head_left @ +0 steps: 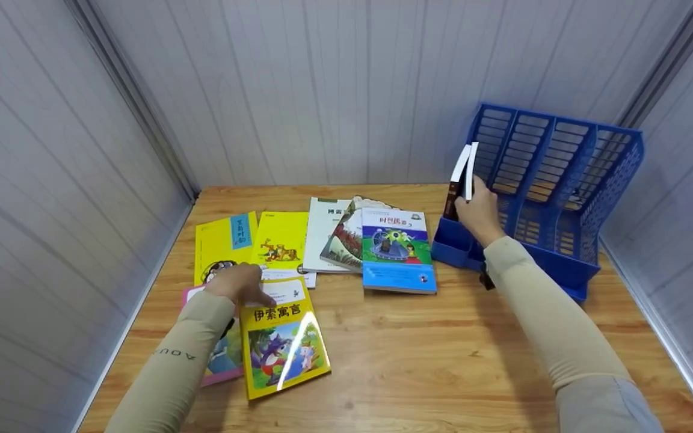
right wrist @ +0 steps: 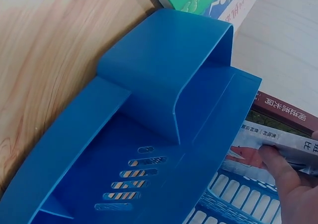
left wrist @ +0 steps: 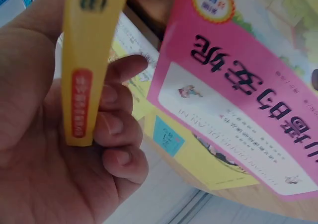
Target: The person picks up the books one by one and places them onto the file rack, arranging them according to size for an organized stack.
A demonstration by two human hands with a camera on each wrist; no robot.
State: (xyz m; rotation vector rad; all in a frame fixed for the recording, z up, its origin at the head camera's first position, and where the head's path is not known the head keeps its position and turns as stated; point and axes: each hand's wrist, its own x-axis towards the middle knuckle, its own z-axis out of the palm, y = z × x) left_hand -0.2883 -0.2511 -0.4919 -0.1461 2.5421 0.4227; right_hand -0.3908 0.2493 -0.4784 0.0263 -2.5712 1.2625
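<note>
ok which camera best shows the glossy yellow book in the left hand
The head view: most of the glossy yellow book shows there, front cover and title included, only its top partly hidden by the left hand. The left wrist view gives mainly its narrow spine; the right wrist view doesn't show it.

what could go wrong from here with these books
The pale-spined book in the right hand could snag on the dark-spined book close beside it at the blue rack.

The yellow book gripped by the left hand might slip, perhaps knocking the pink-edged book below out of place.
</note>
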